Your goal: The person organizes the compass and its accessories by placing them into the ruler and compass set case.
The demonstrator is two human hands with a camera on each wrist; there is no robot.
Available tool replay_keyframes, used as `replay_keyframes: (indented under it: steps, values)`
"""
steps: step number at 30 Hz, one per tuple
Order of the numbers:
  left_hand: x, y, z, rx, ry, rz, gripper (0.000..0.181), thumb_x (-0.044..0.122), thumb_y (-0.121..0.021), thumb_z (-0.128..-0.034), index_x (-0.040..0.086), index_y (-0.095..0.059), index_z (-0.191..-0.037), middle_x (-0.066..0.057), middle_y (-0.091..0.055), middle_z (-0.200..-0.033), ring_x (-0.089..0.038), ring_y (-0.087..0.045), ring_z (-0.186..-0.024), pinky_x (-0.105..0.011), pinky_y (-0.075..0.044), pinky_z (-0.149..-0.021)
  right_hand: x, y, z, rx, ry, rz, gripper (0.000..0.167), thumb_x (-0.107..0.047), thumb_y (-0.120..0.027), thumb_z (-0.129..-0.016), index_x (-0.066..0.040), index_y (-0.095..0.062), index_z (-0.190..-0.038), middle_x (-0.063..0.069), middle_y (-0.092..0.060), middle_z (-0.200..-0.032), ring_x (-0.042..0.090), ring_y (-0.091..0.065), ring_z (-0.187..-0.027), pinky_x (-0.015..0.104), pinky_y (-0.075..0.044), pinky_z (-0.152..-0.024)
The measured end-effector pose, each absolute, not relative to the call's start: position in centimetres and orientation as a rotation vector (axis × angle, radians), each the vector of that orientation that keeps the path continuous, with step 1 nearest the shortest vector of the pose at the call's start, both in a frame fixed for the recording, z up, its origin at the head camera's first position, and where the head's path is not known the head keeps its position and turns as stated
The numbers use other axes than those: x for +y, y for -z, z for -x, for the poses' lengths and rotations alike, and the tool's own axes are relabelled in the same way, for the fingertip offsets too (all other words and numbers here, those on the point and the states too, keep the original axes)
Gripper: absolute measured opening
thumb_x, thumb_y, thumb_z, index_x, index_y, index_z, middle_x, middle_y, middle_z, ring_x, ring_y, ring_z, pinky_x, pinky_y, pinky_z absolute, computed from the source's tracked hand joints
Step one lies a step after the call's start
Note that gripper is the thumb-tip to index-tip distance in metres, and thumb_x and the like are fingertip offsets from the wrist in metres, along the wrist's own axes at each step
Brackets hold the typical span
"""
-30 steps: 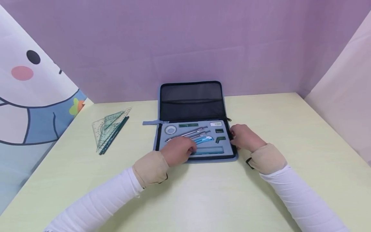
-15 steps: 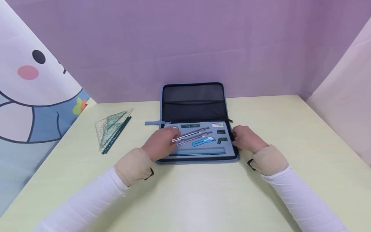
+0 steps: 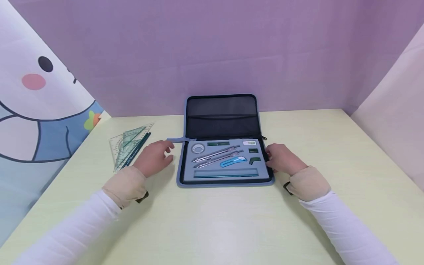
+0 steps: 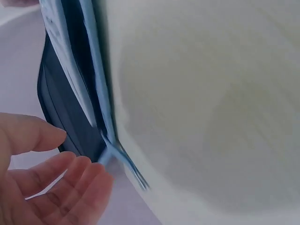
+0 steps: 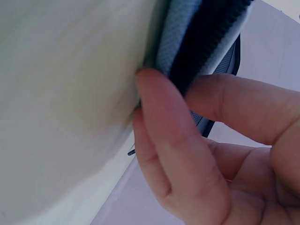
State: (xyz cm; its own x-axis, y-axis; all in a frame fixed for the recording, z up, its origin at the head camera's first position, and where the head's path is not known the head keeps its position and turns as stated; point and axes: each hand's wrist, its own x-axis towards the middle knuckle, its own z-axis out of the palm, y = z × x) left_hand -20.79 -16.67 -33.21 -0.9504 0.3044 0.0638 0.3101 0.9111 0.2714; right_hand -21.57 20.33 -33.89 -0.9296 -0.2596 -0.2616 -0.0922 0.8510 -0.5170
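1. Far L on the table [image 3: 232,228]: clear/green set squares [image 3: 130,141], overlapping, w/ dark pencils [image 3: 140,142] along their R side.
2. L hand [image 3: 154,156]: just R of the pencils, hiding their lower ends in head view — can't tell if touching. Fingers loosely bent, thumb apart from them; fingertips near the strap [image 3: 177,140], short of the case.
3. Case [image 3: 228,185]: to the R of L hand, flat on table btwn both hands, lid up at the back.
4. In its grey insert [image 3: 189,167], L to R: round disc [image 3: 198,148], ruler [image 3: 226,175] along the front, two silver compasses [image 3: 216,154] slanting side by side, small green box [image 3: 218,144] behind them, blue cutter [image 3: 233,161], then white eraser [image 3: 249,142], dark green block [image 3: 253,150] & angled green piece [image 3: 254,160], back to front.
5. R hand [image 3: 283,158]: at case's R side, pinching its zip edge btwn thumb & fingers — wrist view confirms. Zip pull [image 3: 264,138] just behind it.
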Motion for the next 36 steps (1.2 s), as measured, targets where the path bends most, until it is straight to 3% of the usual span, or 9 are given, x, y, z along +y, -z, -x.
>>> replay_keyframes:
  steps: [9, 16, 25, 36]
  values:
    - [-21.7, 32.5, 21.6, -3.143, 0.407, 0.258, 0.033, 0.010, -0.060, -0.0858, -0.006, -0.057, -0.113, -0.023, -0.064, -0.101, -0.037, -0.061, -0.091, -0.048, -0.048, -0.078, 20.2, 33.8, 21.7, 2.701, 0.704, 0.251, 0.037, 0.006, -0.057, -0.084, 0.019, -0.049, -0.117, 0.029, -0.055, -0.104, 0.027, -0.063, -0.079, 0.027, -0.055, -0.058]
    - [-24.2, 32.5, 22.3, -3.251, 0.306, 0.092, 0.038, 0.014, -0.061, -0.0848, -0.009, -0.055, -0.114, -0.023, -0.063, -0.096, -0.035, -0.059, -0.084, -0.048, -0.047, -0.073, 20.3, 33.9, 21.7, 2.717, 0.687, 0.260, 0.036, 0.006, -0.058, -0.083, 0.019, -0.050, -0.116, 0.027, -0.056, -0.101, 0.026, -0.063, -0.078, 0.027, -0.055, -0.057]
    - [-25.9, 33.6, 23.0, -3.287, 0.257, 0.038, 0.022, 0.011, -0.063, -0.0814, -0.005, -0.062, -0.096, -0.023, -0.063, -0.093, -0.035, -0.055, -0.080, -0.047, -0.045, -0.070, 20.3, 34.0, 21.7, 2.710, 0.677, 0.239, 0.036, 0.006, -0.058, -0.083, 0.019, -0.050, -0.116, 0.025, -0.057, -0.097, 0.024, -0.063, -0.074, 0.027, -0.055, -0.058]
    - [-25.7, 33.5, 22.8, -3.276, 0.186, 0.018, 0.014, 0.005, -0.060, -0.0785, -0.004, -0.065, -0.088, -0.020, -0.063, -0.083, -0.032, -0.056, -0.073, -0.046, -0.046, -0.067, 20.4, 34.0, 21.8, 2.702, 0.666, 0.223, 0.038, 0.005, -0.057, -0.084, 0.019, -0.048, -0.119, 0.025, -0.056, -0.100, 0.024, -0.063, -0.077, 0.027, -0.055, -0.059]
